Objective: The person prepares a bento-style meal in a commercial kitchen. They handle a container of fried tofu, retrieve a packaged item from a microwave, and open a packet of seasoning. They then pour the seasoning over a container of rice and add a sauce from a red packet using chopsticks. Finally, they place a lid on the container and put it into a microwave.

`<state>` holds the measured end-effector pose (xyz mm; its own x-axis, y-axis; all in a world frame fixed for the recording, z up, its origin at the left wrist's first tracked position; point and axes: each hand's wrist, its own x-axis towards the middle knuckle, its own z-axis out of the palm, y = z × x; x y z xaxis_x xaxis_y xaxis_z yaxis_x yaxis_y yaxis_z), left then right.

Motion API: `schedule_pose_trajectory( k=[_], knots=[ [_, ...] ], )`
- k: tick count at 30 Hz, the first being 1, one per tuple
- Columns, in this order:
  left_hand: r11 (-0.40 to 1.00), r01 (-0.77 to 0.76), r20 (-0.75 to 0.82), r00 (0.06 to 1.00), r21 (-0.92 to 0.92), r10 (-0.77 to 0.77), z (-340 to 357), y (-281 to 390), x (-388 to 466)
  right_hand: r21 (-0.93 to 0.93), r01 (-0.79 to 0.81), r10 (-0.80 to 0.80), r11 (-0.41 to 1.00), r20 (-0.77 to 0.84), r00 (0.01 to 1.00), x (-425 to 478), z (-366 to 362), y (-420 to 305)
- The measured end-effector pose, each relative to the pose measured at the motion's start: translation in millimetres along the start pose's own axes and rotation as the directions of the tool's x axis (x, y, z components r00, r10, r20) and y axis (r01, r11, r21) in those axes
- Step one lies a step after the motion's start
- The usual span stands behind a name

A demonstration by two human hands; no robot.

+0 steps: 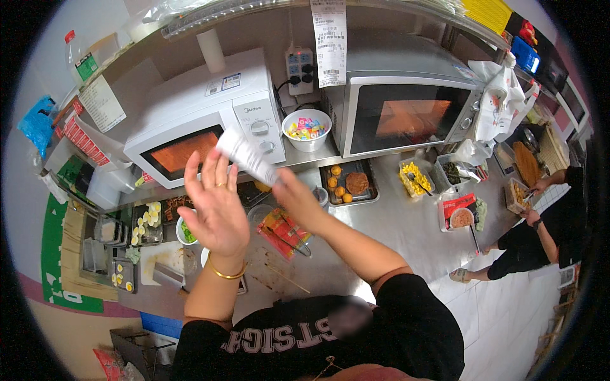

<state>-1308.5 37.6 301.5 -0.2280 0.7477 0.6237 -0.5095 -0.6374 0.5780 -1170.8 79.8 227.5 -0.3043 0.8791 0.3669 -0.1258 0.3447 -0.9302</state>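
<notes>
My left hand (217, 214) is raised, palm showing and fingers apart, with nothing in it. Between its thumb and fingers, my right hand (296, 200) grips one end of a printed paper slip (248, 155), slightly blurred. The slip's far end comes close to my left fingertips; whether they touch I cannot tell. Both hands are above the steel counter (391, 238), in front of a white Midea microwave (200, 109). Below my right hand, metal tongs (290, 238) lie on a red and yellow packet (274, 228).
A second microwave (410, 114) stands right of a white bowl of small packets (306, 131). A tray with a brown patty (356, 183), a corn container (415, 181), halved eggs (151, 214) and a cleaver (169, 276) sit on the counter. At far right another person (538, 238) handles a food container.
</notes>
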Motion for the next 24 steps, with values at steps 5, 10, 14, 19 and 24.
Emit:
schedule_pose_trajectory(
  k=[5,10,14,19,24],
  knots=[
    [0.945,0.121,-0.018,0.993,0.305,-0.121,-45,10,-47,0.351,0.045,0.015,0.935,-0.167,0.986,85,-16,3],
    [0.838,0.418,-0.282,0.901,0.352,-0.331,-87,27,-119,0.405,0.077,-0.007,0.911,-0.169,0.986,136,-24,-15],
    [0.781,0.533,-0.479,0.805,0.326,-0.350,-112,49,-148,0.412,0.047,0.040,0.910,-0.201,0.979,147,-21,-31],
    [0.777,0.550,-0.536,0.774,0.306,-0.337,-112,56,-144,0.429,0.067,0.013,0.901,-0.182,0.983,156,-33,-29],
    [0.755,0.561,-0.513,0.783,0.340,-0.351,-108,54,-147,0.447,0.082,0.017,0.891,-0.212,0.977,162,-22,-32]
  ],
)
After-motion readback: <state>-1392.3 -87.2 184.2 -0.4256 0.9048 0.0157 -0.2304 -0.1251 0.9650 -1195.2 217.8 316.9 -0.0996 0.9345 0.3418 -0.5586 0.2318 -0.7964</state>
